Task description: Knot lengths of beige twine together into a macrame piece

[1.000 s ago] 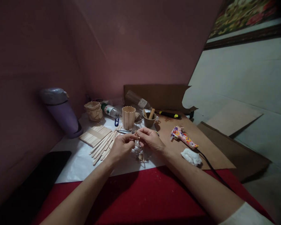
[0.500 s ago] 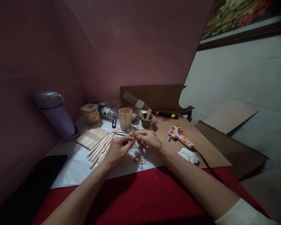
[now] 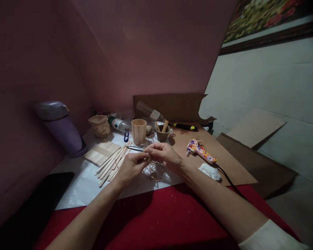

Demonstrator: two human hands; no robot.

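My left hand [image 3: 133,166] and my right hand [image 3: 163,154] meet above the white sheet, fingertips pinched together on twine that is mostly hidden between them. Below them lies a loose tangle of twine [image 3: 153,173]. Scissors [image 3: 135,148] rest just behind the fingers. To the left are loose wooden sticks [image 3: 111,168] and a banded bundle of sticks [image 3: 101,153]. A cup made of sticks [image 3: 139,132] stands upright behind my hands, and right of it a small pot [image 3: 163,134] holds a few short sticks.
A floral glue gun [image 3: 201,152] lies on cardboard [image 3: 232,170] at the right, beside a crumpled white cloth [image 3: 209,171]. Plastic bottles [image 3: 118,124], a second decorated cup [image 3: 99,125] and a yellow-black tool [image 3: 185,127] lie farther back. A purple tumbler [image 3: 64,133] stands left.
My fingertips have closed nearer together, and the twine that showed between them is now mostly hidden. The tangle below has shifted slightly.
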